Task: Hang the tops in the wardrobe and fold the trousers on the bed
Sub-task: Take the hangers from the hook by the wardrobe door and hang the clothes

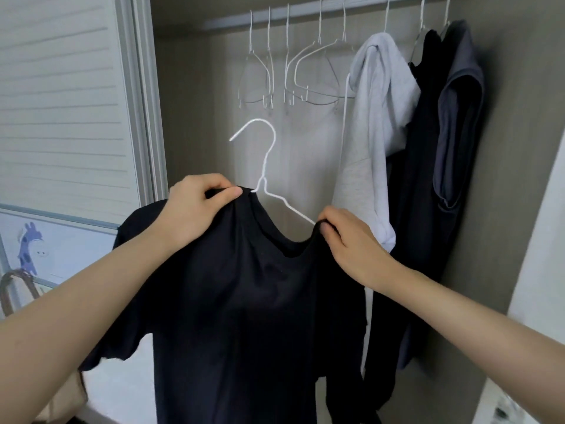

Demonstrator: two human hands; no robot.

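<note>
— Two hands hold one black top (244,301) in front of the wardrobe. See?
— Yes. The left hand (195,209) pinches the collar, and the right hand (351,243) pinches the other shoulder.
— How many hangers?
— One white hanger (264,166) sits in the top. Five bare hangers (287,75) hang on the rail (305,9).
— And clothes up there?
— Three: a white top (376,117), a black one (415,179), a grey one (458,117).

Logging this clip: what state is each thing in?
Black T-shirt: held up, half on its hanger.
White hanger: off the rail, right arm bare.
Left hand: grips the collar.
Right hand: pinches the neckline.
Empty hangers: on the rail.
Grey hoodie: hung.
Dark tops: hung.
</note>
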